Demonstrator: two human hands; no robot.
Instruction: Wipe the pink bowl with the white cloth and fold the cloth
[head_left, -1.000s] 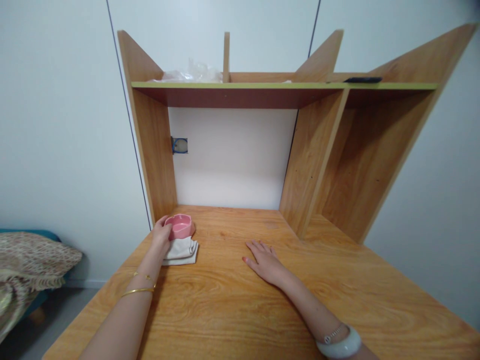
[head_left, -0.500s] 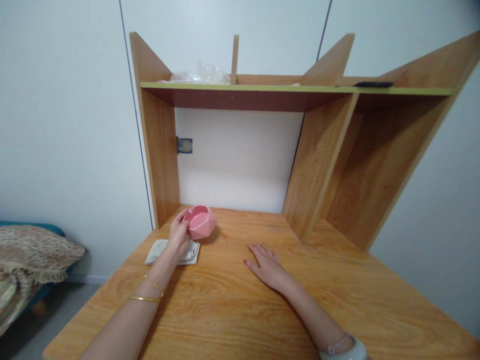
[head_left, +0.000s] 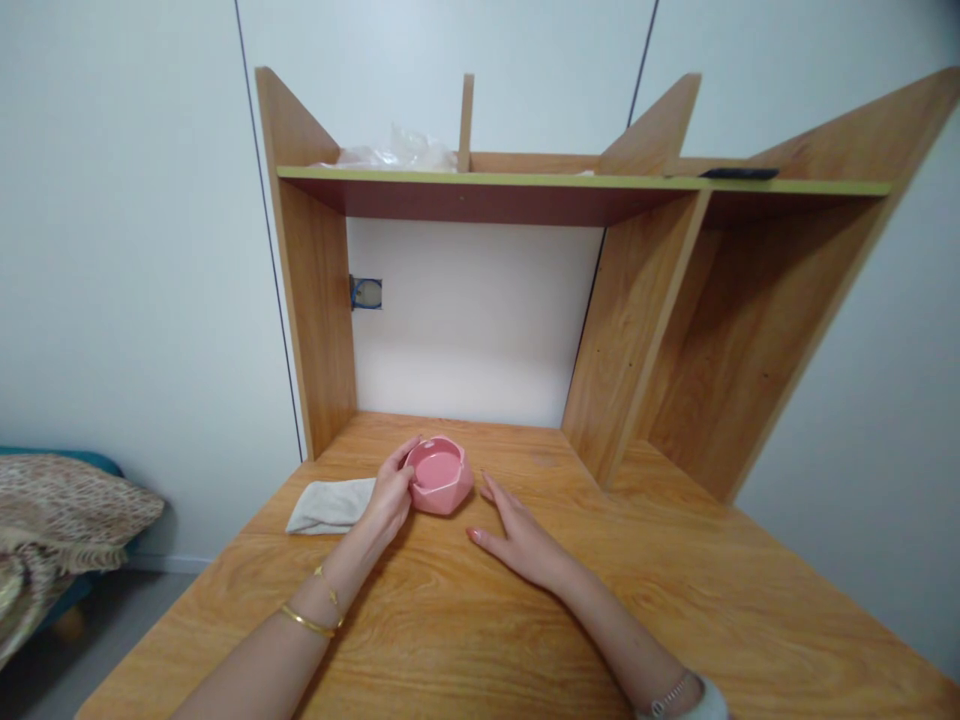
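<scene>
My left hand [head_left: 393,492] grips the left rim of a pink faceted ashtray [head_left: 442,494], thumb over the edge and fingers along its outer side. The ashtray is tilted slightly toward me, its round hollow facing up; whether its base touches the desk I cannot tell. Just right of it, my right hand [head_left: 520,536] is open, thumb and fingers apart, holding nothing and not touching the ashtray. A folded grey-white cloth [head_left: 330,506] lies on the desk to the left, partly behind my left hand.
The wooden desk [head_left: 465,640] carries a shelf unit [head_left: 480,190] at its back. On the upper shelf lie a clear plastic bag [head_left: 401,150] and a flat black object [head_left: 741,173]. An uncovered wall socket box [head_left: 367,293] shows at the left. A patterned blanket [head_left: 75,510] lies far left.
My left hand has carried the ashtray to the right and toward me, away from the cloth. My right hand has shifted slightly left, closer to it, with its fingers lifting and spreading.
</scene>
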